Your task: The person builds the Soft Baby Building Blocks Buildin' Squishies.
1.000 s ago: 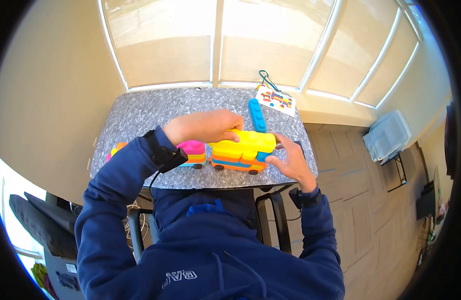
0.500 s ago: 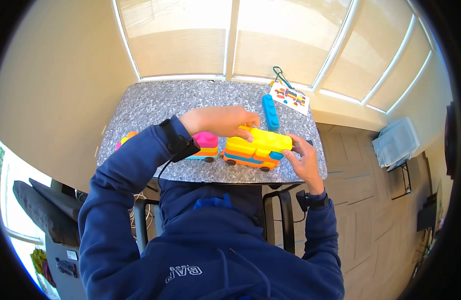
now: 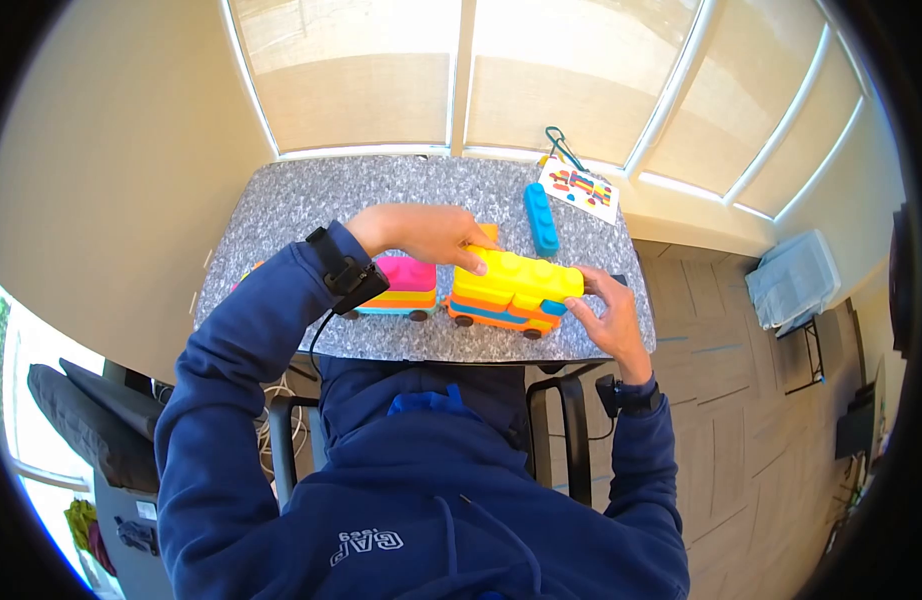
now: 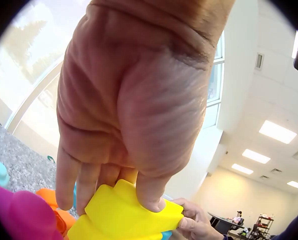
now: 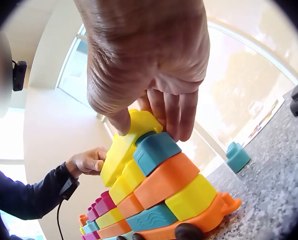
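Observation:
A long yellow toy block (image 3: 531,275) with round studs lies along the top of a wheeled block wagon (image 3: 491,318) with an orange base. My left hand (image 3: 426,230) pinches its left end, thumb (image 4: 151,197) on the near side and fingers behind. At the other end, my right hand (image 3: 613,315) holds it between thumb and fingers. Under that end, a blue block (image 5: 158,152) sits on orange and yellow blocks. An orange piece (image 3: 488,232) shows behind my left fingers. A pink-topped wagon (image 3: 406,272) stands to the left, partly hidden by my left wrist.
A long blue block (image 3: 542,220) lies on the speckled table (image 3: 351,185) behind the wagon. A printed picture card (image 3: 579,190) and a teal cord loop (image 3: 564,147) lie at the far right corner. Windows rise beyond the far edge.
The head view has shifted, moving the scene rightward in frame. Over the last half second my left hand has slid slightly left along the yellow block, and the orange piece has come into sight behind it.

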Motion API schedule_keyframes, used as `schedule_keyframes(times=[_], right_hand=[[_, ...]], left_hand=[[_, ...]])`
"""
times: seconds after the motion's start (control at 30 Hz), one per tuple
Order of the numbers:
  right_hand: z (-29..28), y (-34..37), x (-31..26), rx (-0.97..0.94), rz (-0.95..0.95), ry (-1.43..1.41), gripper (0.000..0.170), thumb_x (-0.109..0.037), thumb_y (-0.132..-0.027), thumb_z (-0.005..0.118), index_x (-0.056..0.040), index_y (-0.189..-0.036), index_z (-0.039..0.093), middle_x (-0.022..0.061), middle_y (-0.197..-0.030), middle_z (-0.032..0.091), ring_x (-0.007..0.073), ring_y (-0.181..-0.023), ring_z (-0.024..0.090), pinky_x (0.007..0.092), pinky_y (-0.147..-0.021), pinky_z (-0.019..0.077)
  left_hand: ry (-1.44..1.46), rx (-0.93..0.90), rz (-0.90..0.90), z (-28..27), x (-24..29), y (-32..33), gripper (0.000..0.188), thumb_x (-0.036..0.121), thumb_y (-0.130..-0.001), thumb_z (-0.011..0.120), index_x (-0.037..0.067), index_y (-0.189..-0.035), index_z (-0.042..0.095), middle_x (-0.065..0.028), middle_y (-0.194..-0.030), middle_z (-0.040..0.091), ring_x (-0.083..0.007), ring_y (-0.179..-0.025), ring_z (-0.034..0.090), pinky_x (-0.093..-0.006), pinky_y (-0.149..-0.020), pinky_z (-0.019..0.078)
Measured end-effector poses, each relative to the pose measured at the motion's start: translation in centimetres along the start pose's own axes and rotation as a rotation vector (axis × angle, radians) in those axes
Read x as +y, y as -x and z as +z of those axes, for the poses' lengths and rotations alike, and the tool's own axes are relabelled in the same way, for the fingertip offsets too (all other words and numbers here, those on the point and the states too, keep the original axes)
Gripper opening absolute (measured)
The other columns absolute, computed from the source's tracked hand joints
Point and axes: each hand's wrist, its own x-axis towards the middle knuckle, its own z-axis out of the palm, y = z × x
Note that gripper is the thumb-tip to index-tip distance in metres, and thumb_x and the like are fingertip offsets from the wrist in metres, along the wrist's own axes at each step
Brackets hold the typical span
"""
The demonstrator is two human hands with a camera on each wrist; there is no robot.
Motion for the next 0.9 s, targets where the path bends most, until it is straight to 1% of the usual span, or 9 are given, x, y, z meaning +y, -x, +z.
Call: schedule_keyframes(times=[0.07,0.3,0.4,0.47,0.5,0.57,0.6,0.7,0.9], right_hand=[[-0.3,-0.1,-0.4,-0.012,-0.017,0.037,0.047,-0.015,-0.095,0.084,0.0042,-0.134,0.069,0.0213,-0.118,0.079,0.0315,-0.106,0.08,0.039,-0.096,0.0619],[-0.3,-0.1,0.0,-0.057,-0.016,0.128,0.047,-0.016,-0.094,0.085,0.0027,-0.135,0.07,0.0212,-0.114,0.08,0.0327,-0.104,0.08,0.0389,-0.094,0.0613],[-0.5,-0.1,-0.1,-0.057,-0.031,0.131,0.048,-0.014,-0.094,0.085,0.002,-0.136,0.07,0.021,-0.114,0.08,0.0328,-0.104,0.08,0.039,-0.094,0.0613],[-0.4,-0.3,-0.1,-0.063,-0.046,0.121,0.049,-0.014,-0.093,0.085,0.0018,-0.137,0.07,0.0208,-0.115,0.08,0.0329,-0.105,0.08,0.0392,-0.094,0.0613],[-0.4,-0.3,-0.1,-0.065,-0.043,0.118,0.05,-0.014,-0.093,0.085,0.0023,-0.138,0.069,0.0211,-0.117,0.079,0.033,-0.105,0.08,0.0394,-0.094,0.0613],[-0.4,-0.3,0.0,-0.082,-0.038,0.106,0.051,-0.013,-0.093,0.085,0.0027,-0.138,0.069,0.0214,-0.118,0.079,0.0331,-0.105,0.08,0.0395,-0.095,0.0614],[-0.4,-0.2,0.1,-0.074,-0.032,0.085,0.051,-0.013,-0.093,0.085,0.0028,-0.139,0.068,0.0218,-0.12,0.079,0.0326,-0.105,0.08,0.0395,-0.095,0.0614],[-0.5,0.4,0.5,-0.062,0.02,0.019,0.053,-0.014,-0.094,0.084,0.0027,-0.142,0.068,0.0225,-0.123,0.079,0.0309,-0.106,0.08,0.0398,-0.097,0.0614],[-1.4,0.2,1.1,-0.076,0.028,0.027,0.054,-0.019,-0.093,0.085,0.0024,-0.14,0.07,0.0219,-0.122,0.079,0.0298,-0.104,0.079,0.0391,-0.094,0.0614]], left_hand=[[0.024,0.035,0.073,0.4,-0.2,0.0,0.053,0.037,-0.107,0.071,0.012,-0.153,0.064,-0.0288,-0.1,0.074,-0.0451,-0.084,0.067,-0.0469,-0.08,0.0523],[0.047,0.038,0.035,0.7,1.0,0.4,0.052,0.035,-0.106,0.071,0.016,-0.154,0.064,-0.0291,-0.098,0.073,-0.0451,-0.08,0.063,-0.0474,-0.08,0.0515],[0.011,0.085,0.092,1.4,-0.1,-0.1,0.052,0.036,-0.106,0.07,0.014,-0.152,0.065,-0.0281,-0.1,0.074,-0.0455,-0.083,0.064,-0.0483,-0.081,0.0515],[-0.044,0.082,0.169,1.0,-0.1,0.0,0.05,0.038,-0.106,0.07,0.01,-0.147,0.068,-0.0269,-0.106,0.076,-0.0461,-0.092,0.068,-0.0496,-0.085,0.0529],[-0.046,0.088,0.156,0.3,-0.3,-0.2,0.05,0.038,-0.106,0.07,0.01,-0.147,0.068,-0.0269,-0.106,0.076,-0.0461,-0.092,0.068,-0.0496,-0.085,0.0529],[-0.175,-0.189,-0.154,-2.3,1.1,-0.2,0.048,0.04,-0.105,0.07,0.005,-0.139,0.072,-0.0247,-0.115,0.078,-0.0445,-0.104,0.072,-0.0496,-0.092,0.0552],[-0.1,-0.086,-0.107,-2.8,0.1,0.3,0.046,0.04,-0.106,0.069,0.003,-0.132,0.075,-0.022,-0.12,0.079,-0.0414,-0.11,0.074,-0.0472,-0.097,0.0567],[-0.138,-0.025,-0.095,-6.0,-1.2,1.0,0.042,0.037,-0.105,0.071,0.002,-0.128,0.076,-0.0196,-0.122,0.08,-0.0389,-0.112,0.074,-0.0454,-0.098,0.0573],[-0.353,-0.102,-0.15,-6.6,-5.1,-1.0,0.035,0.025,-0.1,0.076,0.002,-0.126,0.078,-0.0202,-0.118,0.08,-0.0373,-0.112,0.075,-0.045,-0.095,0.0581]])
